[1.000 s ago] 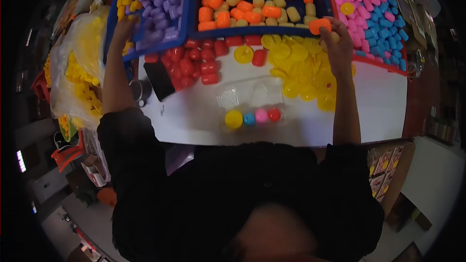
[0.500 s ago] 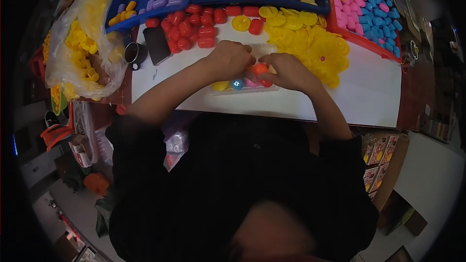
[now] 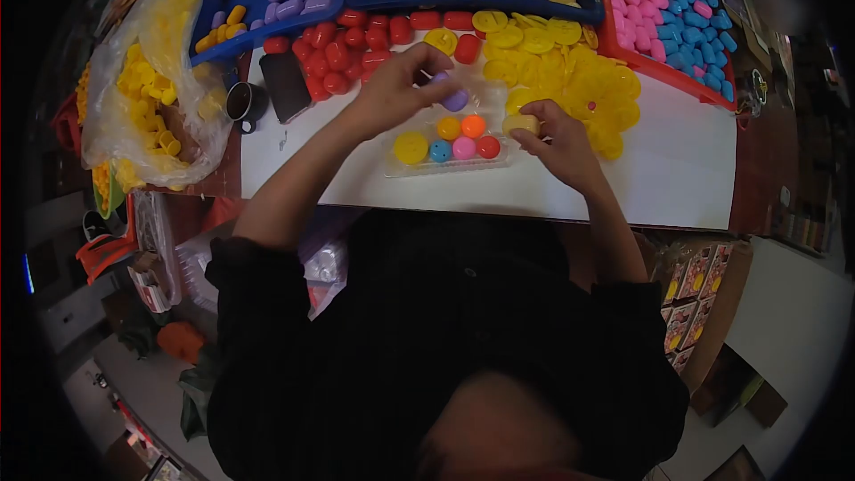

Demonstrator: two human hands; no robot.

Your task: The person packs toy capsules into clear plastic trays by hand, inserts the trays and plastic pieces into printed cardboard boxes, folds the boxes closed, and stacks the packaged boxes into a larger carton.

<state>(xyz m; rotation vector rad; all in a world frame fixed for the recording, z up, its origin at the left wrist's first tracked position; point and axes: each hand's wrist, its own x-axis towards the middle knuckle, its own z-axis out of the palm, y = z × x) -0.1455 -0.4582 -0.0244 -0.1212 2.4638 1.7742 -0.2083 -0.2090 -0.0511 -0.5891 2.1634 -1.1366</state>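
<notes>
My left hand (image 3: pixel 399 87) pinches a purple plastic capsule (image 3: pixel 453 100) above the far side of a clear plastic tray (image 3: pixel 401 170). Between the fingers of my right hand (image 3: pixel 561 141) is a beige capsule (image 3: pixel 520 125), held at the tray's right edge. Rounded pieces stand in the tray's compartments: a blue one (image 3: pixel 441 151), a pink one (image 3: pixel 464 149), a red one (image 3: pixel 487 146), an orange one (image 3: pixel 474 126) and a small yellow one (image 3: pixel 449 128). A larger yellow disc (image 3: pixel 411 148) occupies its left end.
Red capsules (image 3: pixel 337 57) and a heap of yellow discs (image 3: pixel 570 80) lie behind the tray. Blue trays (image 3: pixel 349 11) and a red tray (image 3: pixel 655 71) hold coloured capsules. To the left are a phone-like dark slab (image 3: pixel 285 86), a dark mug (image 3: pixel 247 103) and a plastic bag (image 3: pixel 200 125).
My hands were close together over the tray and have moved apart. The purple and beige capsules now show in my fingers, and more of the tray's pieces are visible.
</notes>
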